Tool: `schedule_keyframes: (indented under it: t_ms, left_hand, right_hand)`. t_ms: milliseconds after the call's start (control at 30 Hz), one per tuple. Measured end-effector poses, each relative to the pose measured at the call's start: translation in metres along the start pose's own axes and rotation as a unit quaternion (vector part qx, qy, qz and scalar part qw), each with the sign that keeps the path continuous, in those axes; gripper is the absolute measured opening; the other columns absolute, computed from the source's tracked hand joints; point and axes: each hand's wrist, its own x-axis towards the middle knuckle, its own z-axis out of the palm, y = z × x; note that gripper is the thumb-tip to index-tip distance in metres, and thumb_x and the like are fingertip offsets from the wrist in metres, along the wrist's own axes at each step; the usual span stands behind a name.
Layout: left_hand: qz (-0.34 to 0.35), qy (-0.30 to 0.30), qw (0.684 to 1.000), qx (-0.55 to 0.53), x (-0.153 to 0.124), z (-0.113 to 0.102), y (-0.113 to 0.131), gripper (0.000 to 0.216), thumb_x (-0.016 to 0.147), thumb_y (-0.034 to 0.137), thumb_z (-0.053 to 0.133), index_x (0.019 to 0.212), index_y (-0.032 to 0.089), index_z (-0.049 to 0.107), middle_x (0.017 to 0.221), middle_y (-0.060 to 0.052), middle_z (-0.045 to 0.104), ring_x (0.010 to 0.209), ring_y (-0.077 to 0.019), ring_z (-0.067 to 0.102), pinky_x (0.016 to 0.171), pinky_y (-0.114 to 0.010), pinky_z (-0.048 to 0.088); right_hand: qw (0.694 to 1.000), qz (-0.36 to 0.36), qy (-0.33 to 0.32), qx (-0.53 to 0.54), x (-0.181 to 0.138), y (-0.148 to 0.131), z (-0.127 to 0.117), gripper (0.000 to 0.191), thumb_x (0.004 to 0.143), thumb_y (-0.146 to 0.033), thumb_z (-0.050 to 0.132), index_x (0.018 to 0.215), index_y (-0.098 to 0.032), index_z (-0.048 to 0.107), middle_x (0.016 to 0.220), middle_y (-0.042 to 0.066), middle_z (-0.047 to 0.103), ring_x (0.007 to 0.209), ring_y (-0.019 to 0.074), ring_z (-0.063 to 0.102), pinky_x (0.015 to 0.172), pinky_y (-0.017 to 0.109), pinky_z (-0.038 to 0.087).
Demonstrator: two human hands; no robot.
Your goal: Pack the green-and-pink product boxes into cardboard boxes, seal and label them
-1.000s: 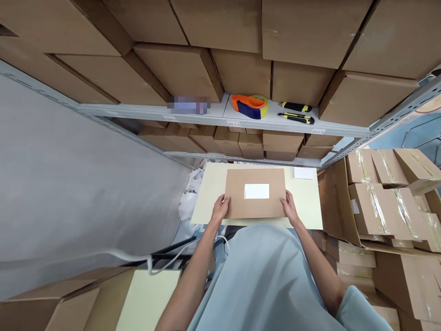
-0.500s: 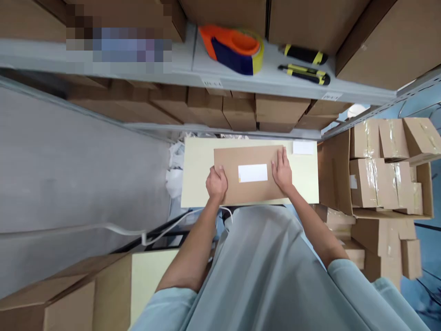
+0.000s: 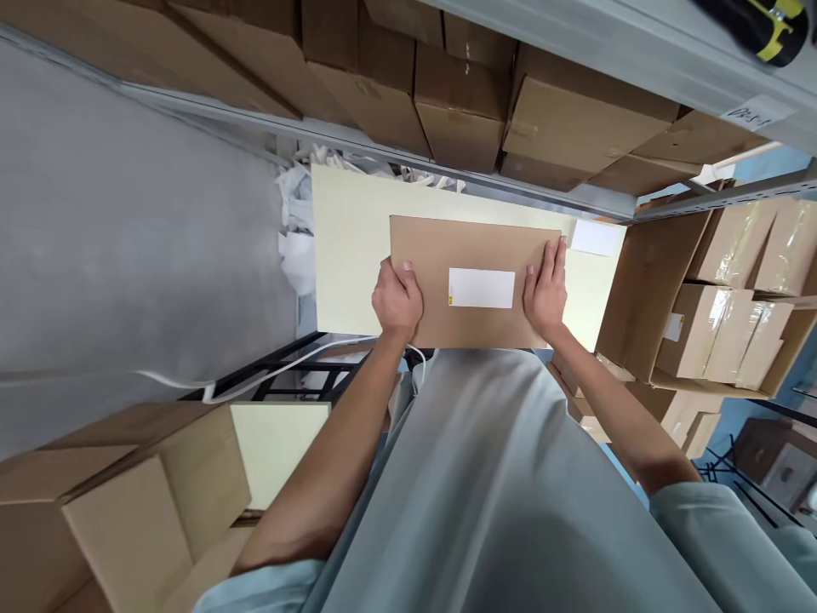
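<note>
A flat brown cardboard box (image 3: 421,315) with a white label (image 3: 481,288) on its top face is between my two hands over the pale table (image 3: 348,255). My left hand (image 3: 397,298) grips the box's left edge, fingers curled and thumb on top. At the opposite edge, my right hand (image 3: 546,289) holds the box with its thumb on the top face and its longer fingers stretched along the side. The box's near edge reaches the table's front, close to my shirt. Its underside is hidden.
A white card or paper (image 3: 593,237) lies on the table's right end. Boxes fill the shelf (image 3: 383,157) beyond. A large carton (image 3: 657,289) of taped boxes stands at right, an open carton (image 3: 128,519) at lower left. A white cable (image 3: 255,387) runs left.
My view has tilted down and turned, so the upper shelf's tape dispenser has left the picture. Both hands keep their places on the box, which now looks slightly larger.
</note>
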Motion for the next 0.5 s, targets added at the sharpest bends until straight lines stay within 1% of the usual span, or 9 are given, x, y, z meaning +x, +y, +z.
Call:
schedule_keyframes:
  t_ms: [167, 367, 500]
  left_hand:
    - [0.0, -0.005, 1.0, -0.001, 0.0004, 0.0001, -0.0002, 0.056, 0.114, 0.055, 0.029, 0.138, 0.016, 0.06, 0.131, -0.024, 0.076, 0.12, -0.0402, 0.075, 0.104, -0.053, 0.056]
    - [-0.002, 0.003, 1.0, -0.009, 0.0001, 0.0021, -0.002, 0.058, 0.114, 0.059, 0.028, 0.137, 0.017, 0.061, 0.131, -0.022, 0.076, 0.122, -0.0381, 0.074, 0.107, -0.052, 0.055]
    - [-0.003, 0.007, 1.0, -0.007, -0.0006, 0.0029, -0.0017, 0.058, 0.115, 0.059, 0.029, 0.135, 0.017, 0.062, 0.129, -0.022, 0.076, 0.12, -0.0379, 0.075, 0.107, -0.052, 0.055]
  right_hand:
    - [1.0, 0.001, -0.003, -0.019, 0.0003, -0.0021, -0.0014, 0.071, 0.119, -0.045, 0.02, 0.183, -0.02, 0.004, 0.191, 0.015, 0.003, 0.173, 0.035, 0.026, 0.127, 0.057, 0.051]
    - [1.0, -0.008, 0.001, -0.028, -0.0005, -0.0029, -0.0025, 0.07, 0.119, -0.044, 0.017, 0.183, -0.023, -0.004, 0.191, 0.014, 0.0, 0.173, 0.0357, 0.027, 0.126, 0.059, 0.052]
    - [0.999, -0.012, 0.003, -0.04, -0.0011, -0.002, -0.0019, 0.069, 0.119, -0.045, 0.015, 0.183, -0.024, -0.002, 0.191, 0.014, 0.001, 0.172, 0.0361, 0.029, 0.124, 0.059, 0.054]
